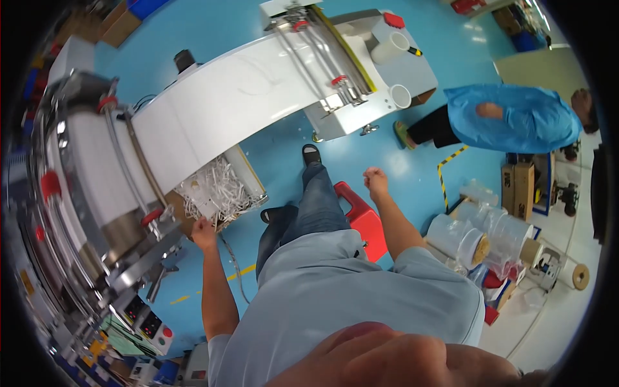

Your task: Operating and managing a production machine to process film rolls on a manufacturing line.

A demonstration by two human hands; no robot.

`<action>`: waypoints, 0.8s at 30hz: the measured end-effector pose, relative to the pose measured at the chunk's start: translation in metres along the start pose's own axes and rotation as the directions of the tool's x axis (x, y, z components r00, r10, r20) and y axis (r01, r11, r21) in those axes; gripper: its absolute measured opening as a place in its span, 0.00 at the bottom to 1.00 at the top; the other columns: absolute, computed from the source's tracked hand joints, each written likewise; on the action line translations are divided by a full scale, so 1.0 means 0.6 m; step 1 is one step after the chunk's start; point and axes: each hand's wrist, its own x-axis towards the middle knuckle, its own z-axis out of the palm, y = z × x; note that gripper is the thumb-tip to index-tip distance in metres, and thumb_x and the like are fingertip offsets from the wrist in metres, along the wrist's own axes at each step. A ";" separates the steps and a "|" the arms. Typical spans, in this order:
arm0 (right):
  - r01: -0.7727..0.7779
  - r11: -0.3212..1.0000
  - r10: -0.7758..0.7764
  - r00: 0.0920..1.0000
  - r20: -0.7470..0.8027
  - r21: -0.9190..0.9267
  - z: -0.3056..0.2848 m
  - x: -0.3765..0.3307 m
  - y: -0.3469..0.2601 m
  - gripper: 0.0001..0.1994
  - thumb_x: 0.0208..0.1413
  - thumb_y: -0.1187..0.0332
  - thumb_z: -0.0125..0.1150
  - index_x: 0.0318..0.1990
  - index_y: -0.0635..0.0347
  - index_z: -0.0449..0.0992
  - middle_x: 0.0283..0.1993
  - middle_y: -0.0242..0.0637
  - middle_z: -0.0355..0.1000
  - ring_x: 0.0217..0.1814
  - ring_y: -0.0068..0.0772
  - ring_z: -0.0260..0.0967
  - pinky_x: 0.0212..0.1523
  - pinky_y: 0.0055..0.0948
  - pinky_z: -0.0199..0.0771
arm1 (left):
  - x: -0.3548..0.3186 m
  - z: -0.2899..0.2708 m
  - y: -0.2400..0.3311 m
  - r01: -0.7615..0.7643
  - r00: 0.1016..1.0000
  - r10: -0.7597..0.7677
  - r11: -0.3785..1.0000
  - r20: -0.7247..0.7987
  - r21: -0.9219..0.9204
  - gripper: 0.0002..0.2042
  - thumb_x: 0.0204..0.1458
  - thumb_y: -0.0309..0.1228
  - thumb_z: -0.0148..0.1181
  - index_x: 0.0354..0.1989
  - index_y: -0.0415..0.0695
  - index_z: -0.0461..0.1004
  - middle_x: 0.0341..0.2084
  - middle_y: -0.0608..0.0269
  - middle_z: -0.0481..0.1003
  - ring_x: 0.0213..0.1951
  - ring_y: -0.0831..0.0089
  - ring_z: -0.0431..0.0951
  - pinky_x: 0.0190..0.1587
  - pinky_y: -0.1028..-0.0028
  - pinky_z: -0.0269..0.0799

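My left hand [204, 233] is beside the near corner of a box of white paper strips [222, 193], next to the machine on the left. Its fingers are curled together, and what they hold, if anything, is too small to make out. Out to the right, my right hand [375, 183] is raised above the blue floor with its fingers bent in; nothing shows in it. A wide white sheet [225, 93] stretches between the roller machine [106, 187] on the left and a second roller unit [322, 61] at the far side.
A red plastic stool [364, 226] stands by my right leg. Farther right, a person in a blue smock [509, 119] stands near cardboard boxes [518, 187]. Clear film rolls [458, 238] lie at the right. A control box [145, 322] with a red button is at the lower left.
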 end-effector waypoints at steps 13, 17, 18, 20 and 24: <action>-0.235 0.836 0.318 0.944 -0.088 0.497 -0.051 0.463 -0.068 0.17 0.56 0.59 0.51 0.50 0.57 0.66 0.46 0.38 0.69 0.41 0.34 0.68 0.40 0.33 0.70 | -0.108 0.088 0.244 0.020 0.960 -0.139 0.901 0.244 0.434 0.11 0.49 0.35 0.56 0.29 0.38 0.75 0.19 0.57 0.75 0.22 0.69 0.75 0.27 0.70 0.70; -0.110 0.702 0.144 0.989 0.011 0.704 -0.065 0.565 -0.009 0.20 0.52 0.58 0.55 0.49 0.60 0.68 0.44 0.38 0.71 0.46 0.36 0.68 0.44 0.35 0.70 | -0.094 0.140 0.304 -0.126 0.962 -0.069 0.744 0.263 0.656 0.11 0.47 0.36 0.57 0.29 0.39 0.76 0.22 0.54 0.76 0.26 0.59 0.77 0.33 0.65 0.71; 0.227 0.968 -0.233 0.972 0.041 0.102 -0.033 0.563 -0.021 0.20 0.50 0.61 0.58 0.49 0.59 0.68 0.45 0.38 0.71 0.47 0.37 0.68 0.46 0.33 0.70 | -0.106 0.126 0.324 -0.066 0.978 -0.097 0.690 0.183 0.721 0.13 0.47 0.39 0.57 0.28 0.40 0.77 0.25 0.52 0.77 0.30 0.55 0.77 0.35 0.63 0.71; 0.595 0.661 -0.513 0.803 0.303 -0.458 -0.010 0.575 -0.019 0.20 0.48 0.63 0.60 0.49 0.59 0.68 0.45 0.38 0.70 0.47 0.38 0.67 0.47 0.32 0.70 | -0.117 0.101 0.325 -0.012 0.983 -0.130 0.655 0.128 0.755 0.13 0.47 0.39 0.57 0.29 0.40 0.77 0.27 0.52 0.77 0.31 0.56 0.77 0.37 0.63 0.71; 0.569 0.623 -0.454 0.822 0.345 -0.536 -0.077 0.621 0.026 0.23 0.53 0.56 0.56 0.54 0.56 0.66 0.52 0.38 0.67 0.52 0.37 0.66 0.48 0.36 0.71 | -0.122 0.115 0.344 0.009 0.959 -0.223 0.640 0.175 0.768 0.14 0.47 0.39 0.55 0.32 0.41 0.78 0.30 0.51 0.77 0.35 0.56 0.77 0.41 0.62 0.71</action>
